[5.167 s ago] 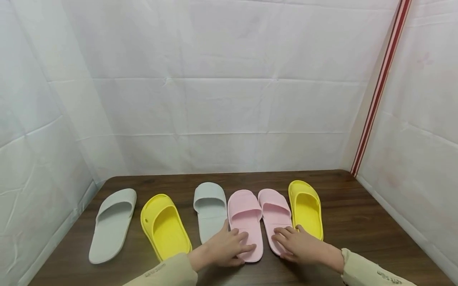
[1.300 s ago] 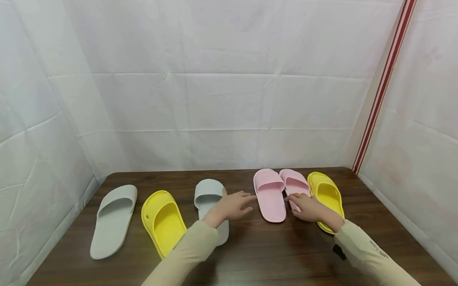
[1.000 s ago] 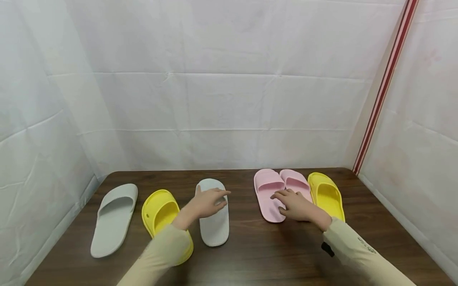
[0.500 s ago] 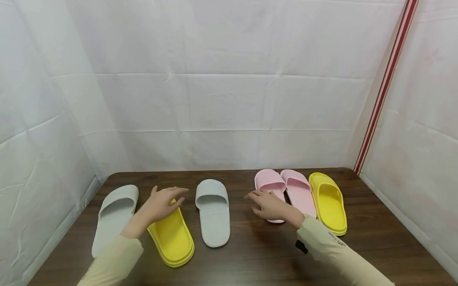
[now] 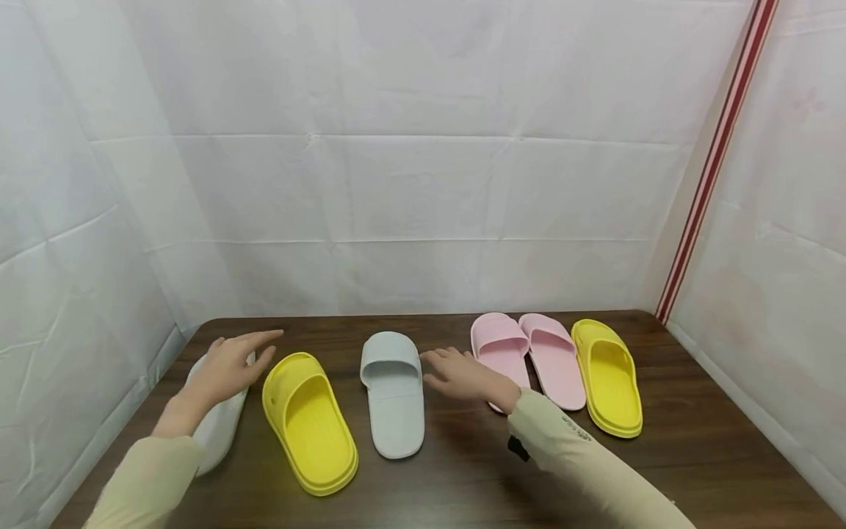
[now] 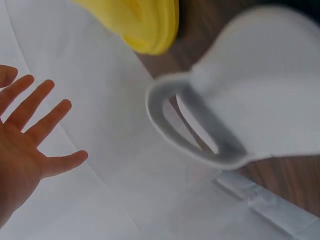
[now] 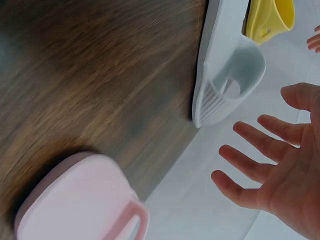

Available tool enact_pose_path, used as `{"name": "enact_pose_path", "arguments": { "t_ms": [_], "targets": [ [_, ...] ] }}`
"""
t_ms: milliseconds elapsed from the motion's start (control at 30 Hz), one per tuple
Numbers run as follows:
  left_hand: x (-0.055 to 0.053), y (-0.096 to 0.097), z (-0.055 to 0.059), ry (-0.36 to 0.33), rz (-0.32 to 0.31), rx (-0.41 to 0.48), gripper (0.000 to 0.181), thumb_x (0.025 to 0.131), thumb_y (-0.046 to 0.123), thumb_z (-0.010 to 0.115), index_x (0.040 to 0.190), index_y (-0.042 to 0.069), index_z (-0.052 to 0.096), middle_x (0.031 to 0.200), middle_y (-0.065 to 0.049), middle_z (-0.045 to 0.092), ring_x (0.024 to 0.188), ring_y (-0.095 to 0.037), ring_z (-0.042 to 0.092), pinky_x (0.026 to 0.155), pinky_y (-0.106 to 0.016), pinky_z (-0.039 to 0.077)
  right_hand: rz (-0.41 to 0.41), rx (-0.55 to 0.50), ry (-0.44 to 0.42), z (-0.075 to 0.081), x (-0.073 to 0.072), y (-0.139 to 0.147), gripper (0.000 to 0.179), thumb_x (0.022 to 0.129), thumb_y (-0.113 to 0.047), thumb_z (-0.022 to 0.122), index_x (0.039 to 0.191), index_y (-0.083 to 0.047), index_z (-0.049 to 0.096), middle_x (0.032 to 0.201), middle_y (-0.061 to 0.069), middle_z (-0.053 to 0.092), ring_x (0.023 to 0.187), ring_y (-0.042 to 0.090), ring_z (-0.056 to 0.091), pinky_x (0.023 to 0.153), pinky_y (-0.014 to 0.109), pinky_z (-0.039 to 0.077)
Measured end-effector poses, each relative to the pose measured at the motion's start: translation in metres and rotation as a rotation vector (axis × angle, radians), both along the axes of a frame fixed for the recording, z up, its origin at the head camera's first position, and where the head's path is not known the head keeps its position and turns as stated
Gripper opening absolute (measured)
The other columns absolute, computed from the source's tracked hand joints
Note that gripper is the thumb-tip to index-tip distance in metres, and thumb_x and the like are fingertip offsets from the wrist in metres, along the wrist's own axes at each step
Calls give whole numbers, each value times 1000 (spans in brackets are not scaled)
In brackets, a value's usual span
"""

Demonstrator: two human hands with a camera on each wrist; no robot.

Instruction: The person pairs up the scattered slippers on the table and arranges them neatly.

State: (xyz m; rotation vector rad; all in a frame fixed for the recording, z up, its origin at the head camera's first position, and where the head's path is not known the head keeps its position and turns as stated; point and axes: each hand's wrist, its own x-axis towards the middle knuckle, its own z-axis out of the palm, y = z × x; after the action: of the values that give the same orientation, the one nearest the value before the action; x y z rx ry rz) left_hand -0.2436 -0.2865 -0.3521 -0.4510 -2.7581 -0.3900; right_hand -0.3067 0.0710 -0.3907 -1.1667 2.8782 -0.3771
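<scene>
My left hand (image 5: 228, 367) hovers over the left pale grey slipper (image 5: 225, 430), its fingers spread and holding nothing. In the left wrist view that slipper (image 6: 265, 90) stays apart from the fingers. My right hand (image 5: 463, 375) reaches between the middle grey slipper (image 5: 396, 422) and the left pink slipper (image 5: 505, 356), overlapping the pink one's edge. Its fingers are extended with nothing in them, as the right wrist view also shows. The right pink slipper (image 5: 558, 367) lies close beside its mate, with a yellow slipper (image 5: 615, 386) at its right.
Another yellow slipper (image 5: 320, 437) lies tilted between the two grey ones. All rest on a dark wooden table (image 5: 449, 485). White cloth (image 5: 423, 184) hangs behind the table and at both sides, with a red striped band (image 5: 717, 162) at the right corner.
Since the earliest frame the pink slippers and the right yellow slipper have shifted right, the pink ones also back. Both hands have then moved left, away from the pink pair, holding nothing.
</scene>
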Motion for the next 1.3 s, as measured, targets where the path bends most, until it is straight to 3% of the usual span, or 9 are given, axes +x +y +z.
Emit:
{"name": "enact_pose_path", "arguments": {
  "t_ms": [200,333,567,767,1067,1300],
  "targets": [
    [-2,-26,5,3,38,1,40,95,27,38,127,5,48,119,-21,56,104,-41,53,83,-62,32,-22,39,-3,5,1,-17,46,92,-30,46,132,-9,40,135,8,42,125,28,38,95,59,32],
    [-1,-39,4,-10,70,4,42,96,30,35,128,4,46,124,-22,51,110,-42,48,82,-61,31,-35,71,3,8,-3,-31,47,93,-34,42,136,-14,35,141,5,35,129,24,34,98,57,29],
    [-2,-54,-13,-59,111,-19,45,96,33,32,130,5,42,129,-26,45,114,-44,42,82,-67,28,-27,41,-11,4,-5,-56,47,95,-36,37,139,-22,29,146,3,26,133,25,29,98,59,28],
    [-5,-63,-24,-89,152,-35,49,95,37,35,138,13,31,137,-25,35,121,-46,32,81,-75,21,0,8,-6,-5,-3,-69,48,95,-36,35,141,-27,23,148,2,22,134,25,27,96,62,28],
    [-10,-77,-41,-225,202,-117,57,94,47,28,141,14,24,138,-29,28,122,-53,25,83,-78,13,-31,76,-20,-11,-1,-80,50,96,-36,32,143,-26,17,148,1,24,134,24,27,98,62,26],
    [-8,-84,-47,-306,221,-136,62,94,50,21,139,8,24,136,-30,30,117,-56,30,80,-79,14,-59,118,2,-13,-1,-82,47,96,-38,30,141,-23,25,147,0,26,135,23,25,99,60,26]
  ]
}}
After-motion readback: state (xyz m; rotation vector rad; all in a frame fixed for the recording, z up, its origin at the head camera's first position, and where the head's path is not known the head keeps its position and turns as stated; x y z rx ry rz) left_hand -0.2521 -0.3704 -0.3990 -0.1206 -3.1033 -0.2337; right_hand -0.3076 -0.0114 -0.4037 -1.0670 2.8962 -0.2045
